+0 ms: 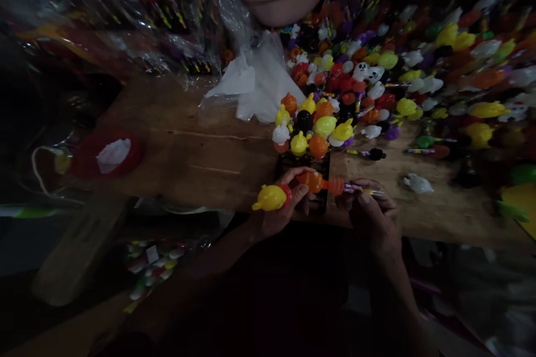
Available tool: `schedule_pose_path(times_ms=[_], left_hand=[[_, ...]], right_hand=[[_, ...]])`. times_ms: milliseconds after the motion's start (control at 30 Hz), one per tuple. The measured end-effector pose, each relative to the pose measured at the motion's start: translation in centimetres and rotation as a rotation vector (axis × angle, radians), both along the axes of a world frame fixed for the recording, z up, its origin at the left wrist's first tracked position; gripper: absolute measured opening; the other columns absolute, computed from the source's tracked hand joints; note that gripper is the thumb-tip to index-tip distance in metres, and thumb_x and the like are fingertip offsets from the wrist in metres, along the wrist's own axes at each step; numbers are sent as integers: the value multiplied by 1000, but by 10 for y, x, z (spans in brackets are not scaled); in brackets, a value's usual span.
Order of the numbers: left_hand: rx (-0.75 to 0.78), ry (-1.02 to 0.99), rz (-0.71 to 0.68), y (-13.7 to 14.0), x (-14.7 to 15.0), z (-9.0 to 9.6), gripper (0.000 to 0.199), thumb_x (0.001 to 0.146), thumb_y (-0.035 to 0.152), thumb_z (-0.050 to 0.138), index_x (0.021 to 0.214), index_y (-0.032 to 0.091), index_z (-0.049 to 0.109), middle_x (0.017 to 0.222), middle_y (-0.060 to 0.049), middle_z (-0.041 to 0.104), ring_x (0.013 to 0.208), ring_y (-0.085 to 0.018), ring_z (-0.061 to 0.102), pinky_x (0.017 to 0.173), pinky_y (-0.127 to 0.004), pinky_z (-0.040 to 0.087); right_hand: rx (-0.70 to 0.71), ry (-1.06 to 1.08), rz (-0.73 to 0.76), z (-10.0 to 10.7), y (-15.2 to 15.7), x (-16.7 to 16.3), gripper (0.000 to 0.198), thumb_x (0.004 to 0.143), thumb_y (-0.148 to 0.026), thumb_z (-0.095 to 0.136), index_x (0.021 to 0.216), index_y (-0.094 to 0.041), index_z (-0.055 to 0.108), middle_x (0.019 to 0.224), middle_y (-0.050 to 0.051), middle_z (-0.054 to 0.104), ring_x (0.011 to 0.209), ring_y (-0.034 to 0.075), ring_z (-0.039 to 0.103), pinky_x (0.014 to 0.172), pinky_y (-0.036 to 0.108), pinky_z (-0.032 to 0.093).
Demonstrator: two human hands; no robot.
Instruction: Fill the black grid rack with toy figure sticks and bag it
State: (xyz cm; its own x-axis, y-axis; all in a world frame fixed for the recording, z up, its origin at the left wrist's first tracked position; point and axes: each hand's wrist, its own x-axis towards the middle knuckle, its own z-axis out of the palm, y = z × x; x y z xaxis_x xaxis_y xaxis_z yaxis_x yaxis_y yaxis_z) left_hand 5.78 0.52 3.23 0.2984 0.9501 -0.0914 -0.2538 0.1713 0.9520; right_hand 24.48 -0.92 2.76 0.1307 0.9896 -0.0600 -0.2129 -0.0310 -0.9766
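My left hand (281, 213) is closed around the orange figure head (312, 180) of a pen-like stick, just above the table's front edge. A yellow figure head (270, 198) with a red collar also sticks out of this hand on the left. In my right hand (377, 212), the fingers pinch the stick's printed barrel (350, 187), which lies nearly level between the hands. Behind them stands a black rack (301, 165), partly hidden by my left hand. Several figure-headed sticks (319, 146) stand upright in it, with yellow, orange, white and black heads.
A large pile of similar sticks (406, 106) covers the table's right side. Loose on the wood (201, 150) lies a white figure piece (417, 183). Clear plastic bags (263, 83), a pink basin (288, 5) and a red round container (129, 156) stand around.
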Motion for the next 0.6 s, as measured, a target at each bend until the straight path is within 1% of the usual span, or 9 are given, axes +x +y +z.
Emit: schedule_pose_path(times_ms=[67,167,233,300,333,367,433,500,600], left_hand=[[4,39,-15,-1,2,-4,60,88,63,63,127,17,53,81,-1,62,58,-10,57,59,-23,50],[77,131,2,2,2,-12,55,90,60,62,128,21,57,87,-2,65,57,-9,56,57,-23,48],[128,198,8,7,0,-17,50,91,55,62,129,23,58,85,-2,66,56,-10,55,56,-23,47],[164,265,-20,12,-4,-21,46,91,52,62,129,25,61,86,-2,68,58,-11,56,57,-23,48],[185,291,-47,14,-6,-22,44,91,50,63,128,26,63,89,-3,69,62,-13,58,59,-24,49],[211,318,-78,16,-7,-23,42,91,48,64,127,28,64,95,-4,70,68,-15,61,63,-25,52],[285,374,-137,18,-9,-22,37,94,42,61,129,30,64,110,-4,70,89,-19,66,80,-29,55],[371,409,-162,20,-10,-21,35,97,34,57,131,31,64,118,-4,68,105,-20,65,96,-32,52],[432,409,-173,21,-11,-20,34,98,32,56,130,31,65,118,-4,69,109,-21,65,103,-34,49]], right_hand=[[-8,5,-4,-7,-1,0,31,80,-48,77,98,-24,69,80,0,69,68,16,66,64,28,54],[-59,-55,-28,-12,-3,11,33,82,-53,73,97,-23,70,88,3,70,75,18,68,67,29,56],[-80,-94,-18,-9,-4,26,32,85,-54,71,96,-24,72,79,2,69,68,17,66,63,29,55],[-90,-227,36,-2,-5,40,28,85,-51,72,96,-25,74,71,1,68,63,17,64,60,28,54],[-80,-321,82,3,-5,45,26,85,-49,72,96,-25,75,72,1,69,64,17,65,60,29,55],[-64,-416,148,7,-4,48,26,86,-47,72,97,-25,76,76,2,71,69,19,67,63,30,56],[-4,-568,299,14,-3,48,27,91,-47,66,103,-25,77,88,5,74,80,23,69,71,34,58],[86,-673,417,17,-3,43,28,95,-45,59,106,-26,76,96,6,75,87,25,69,77,37,58],[188,-801,510,13,-4,34,28,99,-41,52,109,-26,73,99,7,74,87,24,69,77,36,56]])
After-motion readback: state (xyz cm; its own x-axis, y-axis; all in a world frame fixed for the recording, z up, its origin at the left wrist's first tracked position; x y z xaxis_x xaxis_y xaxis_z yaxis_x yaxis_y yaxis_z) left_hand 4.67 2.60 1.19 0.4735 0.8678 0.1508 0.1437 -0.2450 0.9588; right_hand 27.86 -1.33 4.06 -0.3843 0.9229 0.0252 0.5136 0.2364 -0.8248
